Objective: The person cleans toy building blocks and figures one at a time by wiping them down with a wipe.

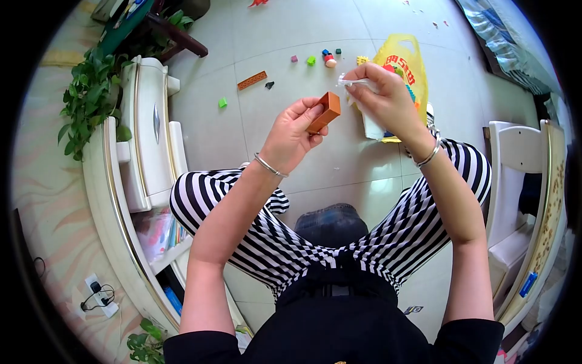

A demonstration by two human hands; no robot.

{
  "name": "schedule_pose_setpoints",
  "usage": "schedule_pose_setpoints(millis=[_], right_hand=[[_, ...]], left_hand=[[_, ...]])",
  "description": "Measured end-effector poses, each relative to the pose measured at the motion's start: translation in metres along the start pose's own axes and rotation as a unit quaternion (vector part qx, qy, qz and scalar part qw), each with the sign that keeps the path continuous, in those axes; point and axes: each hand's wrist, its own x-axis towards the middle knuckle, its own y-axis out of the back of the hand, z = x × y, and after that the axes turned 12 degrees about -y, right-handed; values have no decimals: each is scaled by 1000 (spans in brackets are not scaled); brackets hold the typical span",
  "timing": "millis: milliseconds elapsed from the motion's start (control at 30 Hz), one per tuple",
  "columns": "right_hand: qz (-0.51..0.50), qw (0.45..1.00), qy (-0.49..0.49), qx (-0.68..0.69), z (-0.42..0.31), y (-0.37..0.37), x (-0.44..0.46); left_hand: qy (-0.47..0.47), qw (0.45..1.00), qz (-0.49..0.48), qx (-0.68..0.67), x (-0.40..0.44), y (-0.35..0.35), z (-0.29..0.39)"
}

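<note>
My left hand [286, 136] is closed round an orange-brown toy building brick [330, 108], thumb along its side and one end pointing up toward my right hand. My right hand [391, 97] pinches a thin white piece that looks like a tissue or wipe [357, 81], just to the upper right of the brick and apart from it. White material [372, 128] also shows below that hand; whether it is the same piece I cannot tell. Behind my right hand stands a yellow plastic bag [405, 51] with red print and colourful toy pieces.
On the tiled floor lie a long brown brick [252, 80], a small black piece [270, 85], green blocks [222, 103], a pink block [294, 59] and a small toy figure [330, 61]. White furniture [145, 133] stands left, a white chair [514, 148] right.
</note>
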Motion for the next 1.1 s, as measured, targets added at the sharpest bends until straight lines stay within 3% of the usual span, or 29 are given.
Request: schedule_pose_setpoints(millis=[100, 200, 233, 267, 333, 367, 467, 533, 600, 667, 733, 800, 867, 1000, 1067, 1100], right_hand=[[-86, 988, 35, 126, -20, 7, -10], [-19, 999, 29, 40, 1, -6, -1], [-25, 996, -45, 73, 1, -2, 0], [-24, 996, -45, 73, -1, 1, 0], [-77, 981, -19, 178, -10, 5, -4], [-78, 985, 7, 154, -9, 3, -6], [-148, 979, 18, 137, -11, -4, -14], [-122, 983, 59, 122, -6, -13, -16], [-72, 983, 161, 56, -4, -18, -18], [-64, 985, 153, 45, -5, -20, -18], [36, 991, 125, 15, -4, -17, -11], [66, 992, 104, 39, -8, -15, -10], [46, 971, 236, 7, -9, -15, -10], [84, 971, 214, -63, -1, -13, -6], [125, 974, 185, -44, -4, 4, 5], [90, 984, 152, 8, -5, 4, 4]], left_hand=[[-4, 1000, 5, -18, -1, 1, -1], [1, 999, -22, -36, 0, 3, -1], [2, 1000, -25, -14, 0, 1, 1], [2, 1000, -28, 7, 0, 0, 3], [-24, 998, -17, 58, 1, -7, 7], [-47, 993, -6, 111, 1, -8, 9], [-67, 997, 3, 36, 9, 3, 5], [-65, 997, 20, 33, 7, -2, 6], [-52, 995, -12, -83, 5, -1, 2], [-33, 995, -22, -86, 4, 4, -3], [-19, 995, -34, -89, 5, 2, -3], [-14, 999, 4, -34, 4, -1, -1], [-22, 999, 10, -34, 4, -5, -2], [-22, 1000, 13, -6, 3, -6, -3], [-25, 1000, 12, -10, 1, -11, 1], [-26, 1000, 10, -13, 0, -13, 3]])
